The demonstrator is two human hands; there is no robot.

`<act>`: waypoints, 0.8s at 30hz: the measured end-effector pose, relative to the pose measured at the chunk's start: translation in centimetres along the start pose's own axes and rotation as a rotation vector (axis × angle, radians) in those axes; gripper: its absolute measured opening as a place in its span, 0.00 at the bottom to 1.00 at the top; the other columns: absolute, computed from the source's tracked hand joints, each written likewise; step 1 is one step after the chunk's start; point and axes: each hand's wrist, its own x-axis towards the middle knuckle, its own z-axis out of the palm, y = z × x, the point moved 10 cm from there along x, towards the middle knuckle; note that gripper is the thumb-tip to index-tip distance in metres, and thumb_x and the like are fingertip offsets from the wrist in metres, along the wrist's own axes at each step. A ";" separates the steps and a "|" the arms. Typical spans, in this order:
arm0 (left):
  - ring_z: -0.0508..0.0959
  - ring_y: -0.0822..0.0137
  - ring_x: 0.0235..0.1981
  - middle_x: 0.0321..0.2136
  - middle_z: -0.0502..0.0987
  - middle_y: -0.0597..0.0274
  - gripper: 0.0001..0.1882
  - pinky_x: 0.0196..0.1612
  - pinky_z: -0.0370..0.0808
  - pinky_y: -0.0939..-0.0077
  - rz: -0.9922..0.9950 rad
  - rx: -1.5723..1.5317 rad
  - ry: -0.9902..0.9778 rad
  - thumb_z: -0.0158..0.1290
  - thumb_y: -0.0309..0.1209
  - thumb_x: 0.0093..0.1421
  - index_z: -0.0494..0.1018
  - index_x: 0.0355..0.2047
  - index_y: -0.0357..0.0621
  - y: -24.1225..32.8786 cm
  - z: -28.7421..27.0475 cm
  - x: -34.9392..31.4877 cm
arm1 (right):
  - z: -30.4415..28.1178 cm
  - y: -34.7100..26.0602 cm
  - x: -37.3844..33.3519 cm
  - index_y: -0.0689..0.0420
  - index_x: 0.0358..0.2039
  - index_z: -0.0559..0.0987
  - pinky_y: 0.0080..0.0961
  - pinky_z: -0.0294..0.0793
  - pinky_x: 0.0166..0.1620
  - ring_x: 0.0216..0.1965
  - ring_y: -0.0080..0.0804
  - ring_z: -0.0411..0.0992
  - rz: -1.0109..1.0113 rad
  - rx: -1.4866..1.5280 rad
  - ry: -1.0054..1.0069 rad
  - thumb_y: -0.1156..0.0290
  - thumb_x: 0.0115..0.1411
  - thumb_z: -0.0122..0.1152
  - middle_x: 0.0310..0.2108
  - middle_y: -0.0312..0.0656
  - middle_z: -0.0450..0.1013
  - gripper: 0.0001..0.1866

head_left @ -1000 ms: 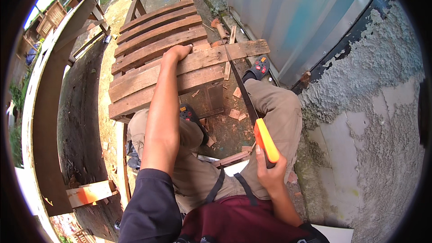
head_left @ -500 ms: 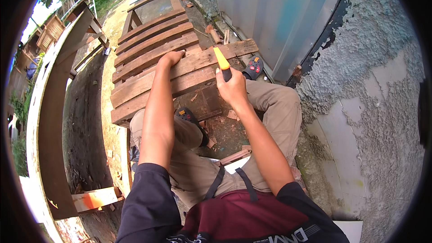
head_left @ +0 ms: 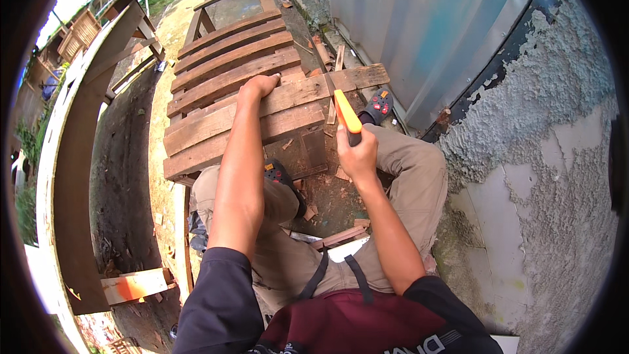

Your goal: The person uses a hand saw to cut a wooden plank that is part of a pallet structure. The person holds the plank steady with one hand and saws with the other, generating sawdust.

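Observation:
In my right hand [head_left: 359,155] is a hand saw [head_left: 347,113] with an orange and black handle, my fingers wrapped round its grip. Its thin blade runs away from me and crosses a weathered wooden plank [head_left: 298,94] near the plank's right end. That end sticks out to the right past the slats beneath. My left hand [head_left: 259,86] presses down on the same plank, left of the saw, its fingers curled over the far edge. The plank lies on a slatted wooden bench [head_left: 229,62]. Another board [head_left: 288,122] lies along the bench's near edge.
A corrugated metal sheet [head_left: 419,26] and a rough, peeling wall [head_left: 524,137] rise on the right. My shod foot [head_left: 377,106] stands below the plank's overhanging end. Wood offcuts [head_left: 342,174] litter the ground between my legs. A long wooden frame [head_left: 75,177] stands on the left.
My right hand has drawn the saw back toward me and slightly right, so more of its blade shows over the plank. My left hand stays on the plank; the whole view has shifted a little.

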 end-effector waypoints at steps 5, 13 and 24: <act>0.61 0.48 0.71 0.69 0.64 0.50 0.40 0.71 0.57 0.55 0.072 0.049 0.050 0.44 0.66 0.63 0.70 0.65 0.51 -1.1 -1.0 2.0 | 4.8 1.3 4.3 0.64 0.28 0.78 0.32 0.70 0.29 0.22 0.31 0.72 0.050 0.057 -0.154 0.61 0.62 0.65 0.18 0.42 0.73 0.17; 0.65 0.46 0.68 0.65 0.68 0.42 0.40 0.70 0.59 0.57 0.135 0.044 0.052 0.40 0.63 0.67 0.74 0.60 0.42 0.0 -1.1 0.8 | 5.2 -1.1 5.1 0.62 0.22 0.74 0.28 0.59 0.24 0.21 0.17 0.59 0.063 0.192 -0.222 0.55 0.66 0.65 0.16 0.29 0.64 0.24; 0.64 0.45 0.69 0.66 0.67 0.43 0.40 0.70 0.58 0.56 0.178 0.036 0.011 0.40 0.63 0.67 0.72 0.62 0.41 0.2 -1.2 0.3 | 0.3 2.3 -3.7 0.63 0.20 0.73 0.38 0.66 0.26 0.18 0.36 0.69 0.079 0.045 -0.266 0.67 0.59 0.63 0.15 0.47 0.69 0.15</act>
